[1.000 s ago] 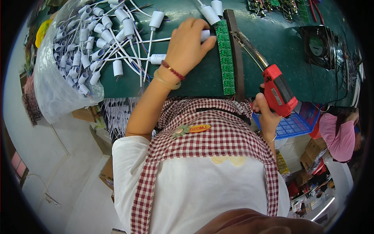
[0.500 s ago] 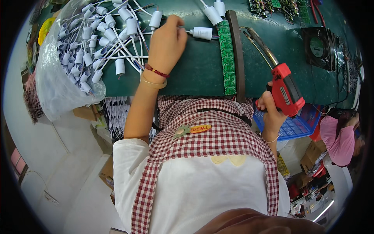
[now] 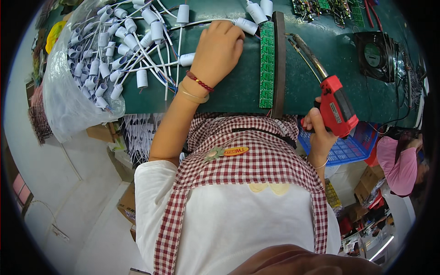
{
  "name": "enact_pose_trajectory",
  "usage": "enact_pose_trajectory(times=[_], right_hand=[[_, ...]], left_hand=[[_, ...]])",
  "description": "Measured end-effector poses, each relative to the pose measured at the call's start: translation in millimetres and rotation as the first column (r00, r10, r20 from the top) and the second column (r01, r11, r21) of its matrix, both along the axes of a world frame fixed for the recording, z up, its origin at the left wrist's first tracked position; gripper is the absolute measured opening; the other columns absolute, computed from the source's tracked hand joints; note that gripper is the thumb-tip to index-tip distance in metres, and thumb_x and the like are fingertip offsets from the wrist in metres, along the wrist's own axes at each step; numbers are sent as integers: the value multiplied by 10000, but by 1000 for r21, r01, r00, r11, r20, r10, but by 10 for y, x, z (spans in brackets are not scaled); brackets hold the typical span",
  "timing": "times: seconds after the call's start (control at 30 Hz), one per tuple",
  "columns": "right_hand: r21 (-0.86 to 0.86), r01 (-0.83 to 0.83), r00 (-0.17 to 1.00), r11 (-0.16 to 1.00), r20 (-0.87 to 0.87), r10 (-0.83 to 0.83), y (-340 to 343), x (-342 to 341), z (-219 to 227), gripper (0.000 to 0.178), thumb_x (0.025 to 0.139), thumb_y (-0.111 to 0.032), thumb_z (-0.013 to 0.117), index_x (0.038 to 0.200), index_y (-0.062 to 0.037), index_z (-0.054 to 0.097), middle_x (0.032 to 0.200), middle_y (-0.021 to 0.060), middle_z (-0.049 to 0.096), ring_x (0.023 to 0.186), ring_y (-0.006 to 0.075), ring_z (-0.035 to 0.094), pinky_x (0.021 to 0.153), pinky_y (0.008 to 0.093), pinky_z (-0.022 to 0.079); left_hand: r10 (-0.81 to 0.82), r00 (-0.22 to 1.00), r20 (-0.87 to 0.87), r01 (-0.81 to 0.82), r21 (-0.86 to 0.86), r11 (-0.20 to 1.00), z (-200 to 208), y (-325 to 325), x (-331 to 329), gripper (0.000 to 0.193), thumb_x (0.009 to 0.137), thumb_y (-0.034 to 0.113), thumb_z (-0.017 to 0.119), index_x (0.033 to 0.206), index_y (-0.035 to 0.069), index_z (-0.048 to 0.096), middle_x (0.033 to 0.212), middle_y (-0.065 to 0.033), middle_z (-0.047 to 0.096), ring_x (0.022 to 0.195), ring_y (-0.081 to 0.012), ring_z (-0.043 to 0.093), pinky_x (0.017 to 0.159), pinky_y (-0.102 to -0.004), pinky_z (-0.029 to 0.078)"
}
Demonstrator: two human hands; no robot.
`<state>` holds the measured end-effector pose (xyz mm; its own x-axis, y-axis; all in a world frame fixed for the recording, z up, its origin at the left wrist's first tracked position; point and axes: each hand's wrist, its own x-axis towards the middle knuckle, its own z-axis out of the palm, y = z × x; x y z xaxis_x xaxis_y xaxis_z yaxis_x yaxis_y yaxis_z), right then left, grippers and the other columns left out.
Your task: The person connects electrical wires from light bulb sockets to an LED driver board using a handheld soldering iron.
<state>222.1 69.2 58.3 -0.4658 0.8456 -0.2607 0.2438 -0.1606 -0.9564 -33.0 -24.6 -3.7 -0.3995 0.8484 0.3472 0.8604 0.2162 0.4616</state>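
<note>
My left hand (image 3: pixel 220 48) is over the bench, palm down with curled fingers, left of a strip of green circuit boards (image 3: pixel 266 68). Whatever the fingertips hold is hidden under the hand. A white lamp socket (image 3: pixel 245 26) lies just beyond the fingers, its open end away from the strip unclear; a white cable (image 3: pixel 197 22) runs from it past my knuckles. Another white socket (image 3: pixel 187 59) lies by my wrist. My right hand (image 3: pixel 319 126) is wrapped round the handle of a red soldering gun (image 3: pixel 337 107), its metal tip pointing toward the strip without touching it.
A dark bar (image 3: pixel 278 68) lies along the strip's right side. A clear plastic bag (image 3: pixel 59 101) with many wired sockets (image 3: pixel 94 68) fills the left. A black fan (image 3: pixel 375 56) stands right, beyond a blue basket (image 3: pixel 341 146). Loose circuit boards (image 3: pixel 323 11) lie at the back.
My left hand has moved right, and the socket near it has shifted right and away. The strip and bar have turned slightly, nearly straight now. The soldering gun has hardly moved.
</note>
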Motion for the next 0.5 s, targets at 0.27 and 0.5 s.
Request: enact_pose_trajectory(times=[0.27, 0.5], right_hand=[[-11, 22, 999, 1000, -24, -22, 21, 29, -16, 260, 822, 23, 556, 1069, 85, 503, 594, 52, 490, 478, 100, 435, 478, 249, 395], [10, 33, 999, 999, -21, -33, 42, 65, -25, 262, 822, 20, 559, 1069, 87, 502, 590, 50, 488, 475, 100, 433, 478, 250, 394]], left_hand=[[401, 780, -481, -560, -247, 791, -52, -136, -641, 190, 845, 151, 580, 984, 25, 556, 824, -156, 579, 792, -332, 575, 681, -425, 466], [236, 887, 396, -241, -37, 970, 617, -88, -162, 244, 879, 220, 544, 1048, 43, 553, 844, -155, 617, 697, -331, 588, 620, -361, 465]])
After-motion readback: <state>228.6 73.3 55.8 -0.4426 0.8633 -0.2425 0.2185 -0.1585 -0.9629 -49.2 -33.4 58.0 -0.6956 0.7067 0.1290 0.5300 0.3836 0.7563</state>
